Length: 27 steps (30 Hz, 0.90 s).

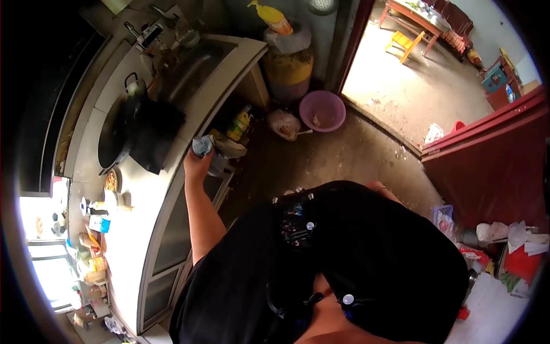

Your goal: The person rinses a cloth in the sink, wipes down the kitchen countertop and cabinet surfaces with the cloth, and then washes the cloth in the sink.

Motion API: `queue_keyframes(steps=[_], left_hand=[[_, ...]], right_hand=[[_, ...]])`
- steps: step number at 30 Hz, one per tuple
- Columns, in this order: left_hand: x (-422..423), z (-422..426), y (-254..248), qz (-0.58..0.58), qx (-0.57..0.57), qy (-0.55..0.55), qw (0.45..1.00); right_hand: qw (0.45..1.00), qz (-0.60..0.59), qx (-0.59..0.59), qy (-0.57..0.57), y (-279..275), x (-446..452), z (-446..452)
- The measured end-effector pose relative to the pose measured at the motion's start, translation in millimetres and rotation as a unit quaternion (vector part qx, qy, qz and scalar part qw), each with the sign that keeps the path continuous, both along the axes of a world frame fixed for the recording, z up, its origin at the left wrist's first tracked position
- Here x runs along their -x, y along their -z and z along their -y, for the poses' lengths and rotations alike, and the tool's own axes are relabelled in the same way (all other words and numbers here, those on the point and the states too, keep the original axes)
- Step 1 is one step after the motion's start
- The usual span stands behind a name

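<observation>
At the edge of the white counter (143,223), my left hand (197,163) is closed around a grey-blue cloth (202,145). Below and beside it, in the open shelf space under the counter, are pale bags (230,149) and a yellow bottle (239,126). A black wok (112,132) and a dark, flat-sided object stand on the counter near this hand. Of my right arm only a strip of skin (385,191) shows past my black clothing. The fingers on that side are hidden.
A sink (197,66) is set into the counter's far end. On the floor are a purple basin (322,111), a plastic bag (283,124) and a large bucket (289,66). An open red door (487,160) is at right. Beyond the doorway stands a yellow stool (404,43).
</observation>
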<state>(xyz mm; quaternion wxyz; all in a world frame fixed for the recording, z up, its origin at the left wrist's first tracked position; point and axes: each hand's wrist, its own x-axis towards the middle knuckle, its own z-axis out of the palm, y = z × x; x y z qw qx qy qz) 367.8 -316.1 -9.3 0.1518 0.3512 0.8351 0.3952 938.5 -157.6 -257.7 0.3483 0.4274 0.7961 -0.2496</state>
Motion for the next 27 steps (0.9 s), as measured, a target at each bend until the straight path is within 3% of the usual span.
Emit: queue_keyframes(steps=[6, 8, 12, 19, 27], left_hand=[[56, -52, 5, -0.064, -0.028, 0.034, 0.997], [61, -62, -10, -0.055, -0.053, 0.043, 0.996], [77, -90, -32, -0.082, -0.035, 0.036, 0.995], [103, -137, -62, -0.152, 0.015, -0.028, 0.988], [133, -191, -79, -0.085, -0.005, -0.055, 0.995]], right_hand=[[0.990, 0.001, -0.030, -0.139, 20, 66, -71], [0.992, -0.060, -0.079, -0.083, 27, 81, -78], [0.998, -0.039, -0.027, -0.048, 35, 116, -120], [0.997, -0.048, 0.010, -0.067, 52, 207, -235], [0.985, -0.151, 0.061, -0.057, 20, 349, -367]])
